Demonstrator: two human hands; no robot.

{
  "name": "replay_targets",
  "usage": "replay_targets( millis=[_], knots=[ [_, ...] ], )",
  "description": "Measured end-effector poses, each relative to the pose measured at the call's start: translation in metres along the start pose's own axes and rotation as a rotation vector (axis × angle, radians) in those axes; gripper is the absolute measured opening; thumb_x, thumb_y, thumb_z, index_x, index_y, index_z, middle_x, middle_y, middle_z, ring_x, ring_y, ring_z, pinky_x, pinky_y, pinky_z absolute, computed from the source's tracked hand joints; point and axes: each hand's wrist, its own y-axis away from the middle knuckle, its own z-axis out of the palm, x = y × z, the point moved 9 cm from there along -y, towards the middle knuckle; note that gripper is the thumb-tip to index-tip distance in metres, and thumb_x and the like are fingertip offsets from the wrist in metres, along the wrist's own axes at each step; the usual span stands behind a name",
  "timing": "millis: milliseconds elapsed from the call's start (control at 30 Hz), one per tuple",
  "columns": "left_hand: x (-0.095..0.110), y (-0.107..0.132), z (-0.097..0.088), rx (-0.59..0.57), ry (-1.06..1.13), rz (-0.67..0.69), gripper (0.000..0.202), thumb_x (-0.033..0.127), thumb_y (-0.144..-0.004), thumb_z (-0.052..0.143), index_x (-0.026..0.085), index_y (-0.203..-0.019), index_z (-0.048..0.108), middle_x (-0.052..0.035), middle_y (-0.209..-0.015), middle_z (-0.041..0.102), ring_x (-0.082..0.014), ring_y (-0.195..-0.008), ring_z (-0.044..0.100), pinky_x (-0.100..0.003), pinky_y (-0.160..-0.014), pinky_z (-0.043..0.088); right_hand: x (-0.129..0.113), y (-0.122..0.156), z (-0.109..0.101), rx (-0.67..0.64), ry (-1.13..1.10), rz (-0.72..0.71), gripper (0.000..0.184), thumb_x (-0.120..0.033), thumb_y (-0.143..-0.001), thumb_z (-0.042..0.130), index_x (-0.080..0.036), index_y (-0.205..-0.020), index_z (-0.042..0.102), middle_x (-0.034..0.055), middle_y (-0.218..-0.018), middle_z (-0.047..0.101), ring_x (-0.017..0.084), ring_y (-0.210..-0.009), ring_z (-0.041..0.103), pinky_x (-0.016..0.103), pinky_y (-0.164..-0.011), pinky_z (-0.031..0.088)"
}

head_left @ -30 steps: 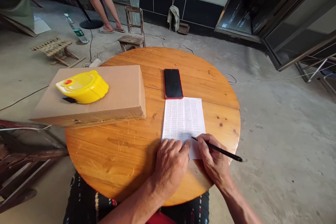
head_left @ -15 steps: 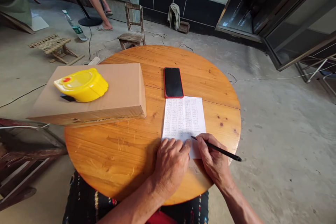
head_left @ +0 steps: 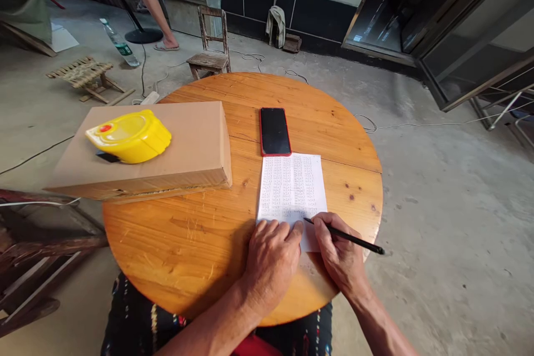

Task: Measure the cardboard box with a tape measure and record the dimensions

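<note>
My right hand grips a black pen, its tip touching the lower part of a white sheet of paper. Rows of small handwritten characters cover the sheet in columns. Over the paper's lower left corner rests my left hand, open, palm down, with the fingers slightly bent and the thumb near the pen tip. Both hands lie by the near side of a round wooden table. A phone in a red case lies dark at the paper's top edge.
On the table's left is a cardboard box with a yellow tape-measure-shaped object on top. Beyond stand a small wooden chair, a folding stool, a plastic bottle and a person's leg. Cables cross the floor.
In the background the person's rear leg has moved mostly out of sight behind the front one. My hands, the pen and the paper stay nearly where they were.
</note>
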Motion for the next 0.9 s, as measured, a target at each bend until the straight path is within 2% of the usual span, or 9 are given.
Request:
replay_targets(
  millis=[333,900],
  knots=[
    [0.0006,-0.0001,-0.0002,-0.002,-0.011,-0.007,0.027,0.009,-0.086,0.06,0.02,-0.11,0.068,0.0006,-0.071,0.062,-0.0205,-0.068,0.059,-0.038,-0.064,0.042,0.0043,0.003,-0.006,0.063,-0.012,0.043,0.022,-0.029,-0.096,0.05,-0.02,-0.081,0.062,-0.0029,-0.062,0.056,0.013,-0.053,0.049,0.022,-0.05,0.041],
    [-0.0001,0.0001,0.0008,-0.011,-0.007,-0.009,0.028,0.009,-0.086,0.061,0.02,-0.11,0.068,0.0011,-0.07,0.061,-0.0205,-0.068,0.058,-0.038,-0.064,0.042,0.0022,0.001,-0.0036,0.044,0.016,0.033,0.02,-0.028,-0.096,0.05,-0.019,-0.082,0.062,-0.0015,-0.065,0.059,0.013,-0.057,0.052,0.023,-0.054,0.043]
  ],
)
